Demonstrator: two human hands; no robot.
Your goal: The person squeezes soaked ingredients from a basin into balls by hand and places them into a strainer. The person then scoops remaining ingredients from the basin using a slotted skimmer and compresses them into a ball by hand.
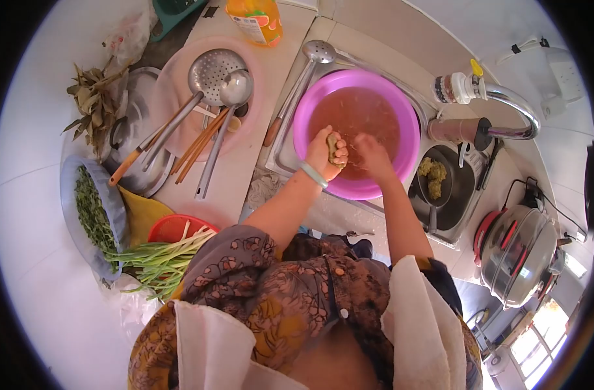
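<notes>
A pink-purple basin (411, 123) of cloudy reddish-brown water sits over the sink. Above its near left part my left hand (327, 149) is closed round a greenish-brown lump (333, 148), which shows between the fingers and palm. My right hand (370, 156) is at the water's surface in the middle of the basin, fingers pointing down and smeared by motion; whether it holds anything cannot be made out. Right of the basin, a strainer (433, 200) with yellow-green clumps (433, 177) rests over the second sink bowl (464, 195).
Left of the basin lies a slotted spoon (318, 52). A pale pink bowl (173, 78) holds ladles and chopsticks. Spring onions (170, 257), a red bowl (164, 227) and a basin of greens (69, 188) are at lower left. The faucet (528, 107) and an electric pan (518, 253) stand right.
</notes>
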